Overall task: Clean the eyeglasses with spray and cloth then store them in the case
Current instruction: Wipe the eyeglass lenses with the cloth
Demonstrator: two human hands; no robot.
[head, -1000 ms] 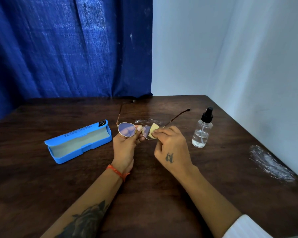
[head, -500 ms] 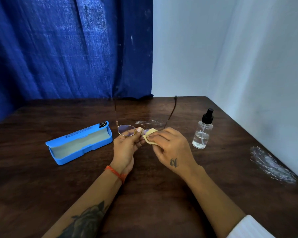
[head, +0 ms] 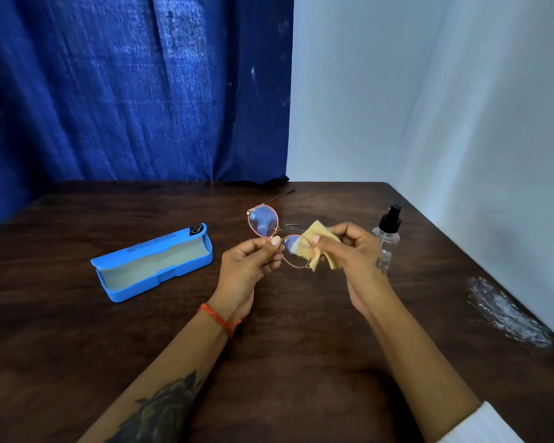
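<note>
Thin gold-rimmed eyeglasses (head: pixel 263 222) hang above the dark wooden table (head: pixel 77 340), lenses facing me. My left hand (head: pixel 248 270) pinches the frame at the bridge. A small yellow cloth (head: pixel 314 243) is pressed on the right lens, pinched by my right hand (head: pixel 354 254). One temple arm points away toward the curtain; the other is hidden. The open blue case (head: pixel 151 262) lies on the table to the left, its pale lining showing. A clear spray bottle (head: pixel 387 233) with a black nozzle stands just behind my right hand.
A crumpled piece of clear plastic (head: pixel 506 311) lies near the table's right edge, close to the white wall. A blue curtain (head: pixel 135 91) hangs behind the table's far edge.
The glasses have been turned and lifted so the lenses face me. My right hand rolled outward, and the cloth now shows on the right lens.
</note>
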